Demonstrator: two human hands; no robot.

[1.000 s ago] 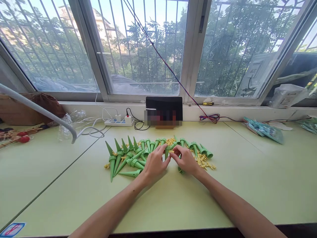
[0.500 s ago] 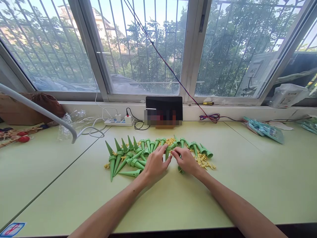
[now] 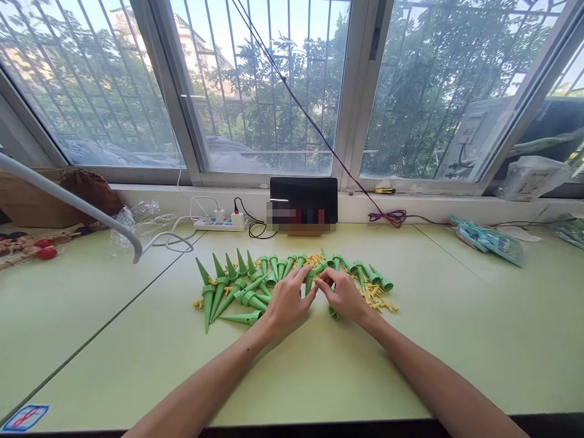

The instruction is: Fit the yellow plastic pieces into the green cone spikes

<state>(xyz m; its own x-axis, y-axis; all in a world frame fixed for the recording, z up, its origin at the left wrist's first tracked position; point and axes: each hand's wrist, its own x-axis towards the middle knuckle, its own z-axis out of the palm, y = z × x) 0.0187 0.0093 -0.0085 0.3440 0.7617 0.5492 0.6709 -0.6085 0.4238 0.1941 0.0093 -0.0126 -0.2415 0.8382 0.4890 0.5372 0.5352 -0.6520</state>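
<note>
Several green plastic cone spikes [image 3: 228,286] lie in a row on the pale green table [image 3: 292,365], mixed with small yellow plastic pieces [image 3: 376,299]. My left hand [image 3: 286,303] and my right hand [image 3: 344,296] meet at the middle of the row. The left fingers curl round an upright green spike [image 3: 309,280]. The right fingertips pinch a small yellow piece [image 3: 318,281] against that spike's side. Another green spike's end [image 3: 333,314] pokes out under my right palm.
A dark tablet [image 3: 303,201] stands at the back against the window sill, with a power strip [image 3: 219,224] and cables to its left. Teal packets [image 3: 488,239] lie back right. A white curved tube [image 3: 68,204] and red-brown items [image 3: 27,248] sit at the left.
Both hands have stayed at the same spot, with only slight finger movement on the spike and yellow piece. The camera has shifted a little.
</note>
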